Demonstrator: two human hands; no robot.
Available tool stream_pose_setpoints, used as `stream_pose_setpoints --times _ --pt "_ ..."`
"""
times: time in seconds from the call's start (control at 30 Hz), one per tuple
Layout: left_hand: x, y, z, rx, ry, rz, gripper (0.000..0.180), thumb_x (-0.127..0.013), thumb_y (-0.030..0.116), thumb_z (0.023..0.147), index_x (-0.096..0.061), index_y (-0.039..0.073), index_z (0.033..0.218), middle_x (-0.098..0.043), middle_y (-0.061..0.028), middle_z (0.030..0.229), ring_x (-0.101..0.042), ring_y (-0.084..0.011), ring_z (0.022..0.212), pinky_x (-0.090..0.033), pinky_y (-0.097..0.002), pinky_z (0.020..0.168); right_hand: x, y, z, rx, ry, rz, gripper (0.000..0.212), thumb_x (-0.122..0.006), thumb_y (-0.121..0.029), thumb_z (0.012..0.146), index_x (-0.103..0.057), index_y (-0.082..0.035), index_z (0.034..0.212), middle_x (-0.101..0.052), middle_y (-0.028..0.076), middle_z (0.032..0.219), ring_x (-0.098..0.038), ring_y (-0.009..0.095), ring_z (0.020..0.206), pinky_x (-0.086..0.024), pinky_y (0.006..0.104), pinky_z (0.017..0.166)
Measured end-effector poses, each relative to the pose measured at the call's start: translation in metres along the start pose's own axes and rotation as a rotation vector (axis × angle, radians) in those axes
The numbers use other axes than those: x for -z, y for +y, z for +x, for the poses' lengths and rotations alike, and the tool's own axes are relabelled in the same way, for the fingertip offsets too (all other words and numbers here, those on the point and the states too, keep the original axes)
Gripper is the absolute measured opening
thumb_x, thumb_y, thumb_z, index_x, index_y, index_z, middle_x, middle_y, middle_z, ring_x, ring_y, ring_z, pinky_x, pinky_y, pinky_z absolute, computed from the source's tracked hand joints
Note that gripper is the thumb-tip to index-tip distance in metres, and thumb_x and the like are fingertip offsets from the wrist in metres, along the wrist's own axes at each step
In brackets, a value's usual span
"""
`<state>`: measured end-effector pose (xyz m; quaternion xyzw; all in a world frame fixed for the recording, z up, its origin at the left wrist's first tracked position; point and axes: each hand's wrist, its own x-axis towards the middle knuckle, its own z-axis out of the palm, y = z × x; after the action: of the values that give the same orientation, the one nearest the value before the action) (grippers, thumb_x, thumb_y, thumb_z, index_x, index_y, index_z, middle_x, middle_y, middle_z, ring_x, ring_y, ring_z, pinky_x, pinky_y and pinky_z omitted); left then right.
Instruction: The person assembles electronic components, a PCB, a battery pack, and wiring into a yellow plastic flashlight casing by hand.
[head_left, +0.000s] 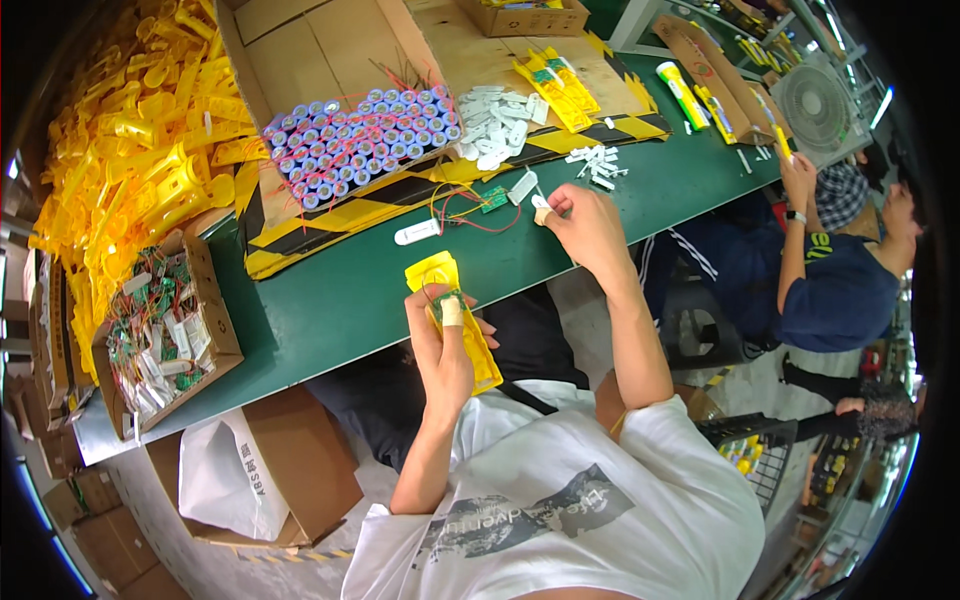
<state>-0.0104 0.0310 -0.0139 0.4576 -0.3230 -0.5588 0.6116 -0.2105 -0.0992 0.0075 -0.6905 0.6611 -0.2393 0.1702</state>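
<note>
My left hand [437,345] is closed round a long yellow plastic casing [482,358], held over the table's near edge. A thin wire and a bit of green board show in the casing by the thumb, which has a beige wrap. Above the table, my right hand [590,232] pinches a small white piece [539,201] at its fingertips; its exact shape is partly hidden. Just left of those fingertips lie a green circuit board [494,199] with red and yellow wires, a white block [523,186] and a white oval part [417,232].
A carton [335,55] of purple battery cells with red wires stands behind, beside a heap of yellow casings [165,120]. White plates [497,120] and small white parts [597,165] lie nearby. A box of wired boards [165,340] sits left. A co-worker [845,270] works at right.
</note>
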Motion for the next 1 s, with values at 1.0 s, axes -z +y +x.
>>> stream_pose_setpoints --times 1.0 --pt "-0.005 0.017 -0.002 0.085 0.083 -0.308 0.036 -0.068 0.000 0.089 -0.041 0.010 0.111 -0.061 -0.0059 0.095 -0.061 -0.0130 0.079 -0.051 -0.0264 0.068 -0.046 -0.040 -0.086 0.190 -0.392 1.444 0.042 -0.076 0.000 0.082 -0.061 0.006 0.121 -0.069 0.016 0.107 -0.068 0.018 0.094 -0.057 0.0267 0.081"
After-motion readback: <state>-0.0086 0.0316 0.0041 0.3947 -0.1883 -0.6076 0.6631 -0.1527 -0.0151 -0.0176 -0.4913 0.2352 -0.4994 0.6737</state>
